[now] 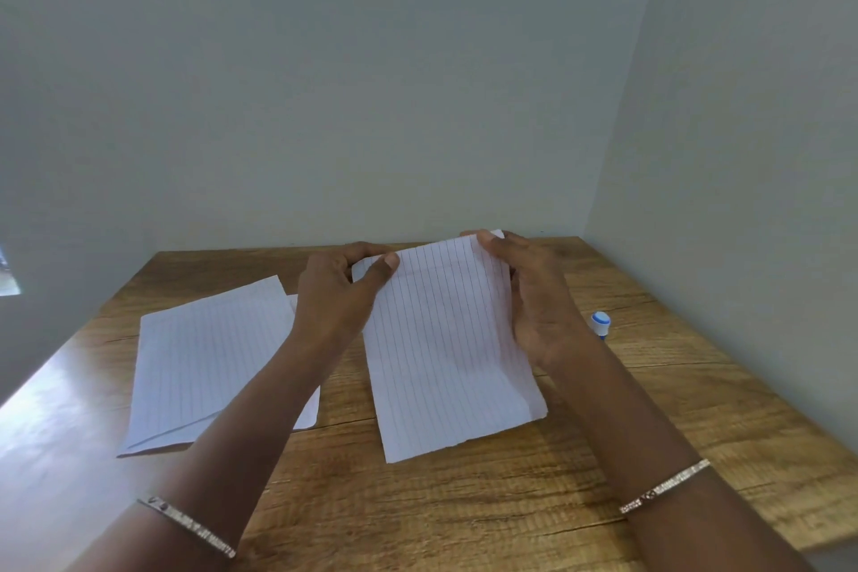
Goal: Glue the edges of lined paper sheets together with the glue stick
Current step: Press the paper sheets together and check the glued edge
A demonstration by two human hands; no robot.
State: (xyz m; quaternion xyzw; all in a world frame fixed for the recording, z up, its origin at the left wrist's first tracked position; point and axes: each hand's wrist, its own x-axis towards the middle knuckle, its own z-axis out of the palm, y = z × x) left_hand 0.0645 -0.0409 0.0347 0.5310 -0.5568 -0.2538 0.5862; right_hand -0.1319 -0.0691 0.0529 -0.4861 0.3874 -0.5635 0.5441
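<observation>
A person sits at a wooden tabletop (464, 502) set into a corner of pale grey walls, and both bare forearms reach in from the bottom of the frame. A lined sheet (445, 353) lies near the middle of the frame, its near end resting on the wood and its far end lifted a little between the two hands. The left hand (339, 293) holds the sheet's upper left corner, its grip pinching the paper with the thumb on top and the fingers curled behind. The right hand (534, 302) holds the upper right corner and right edge, its grip also pinching the paper, thumb on the face of the sheet and fingers behind it. The sheet shows faint crosswise creases, and its near edge looks slightly ragged.

To the left of centre, a loose pile of lined paper (209, 367) lies flat on the tabletop, at least two sheets overlapping at a slight angle, partly hidden under the left forearm. The glue stick (600, 324), white with a blue ring at its end, lies on the wood just beyond the right hand, toward the right wall, and touches neither hand nor paper. A thin metal bracelet circles each forearm: the left one (190, 527) at the lower left of the frame, the right one (664, 485) at the lower right.
</observation>
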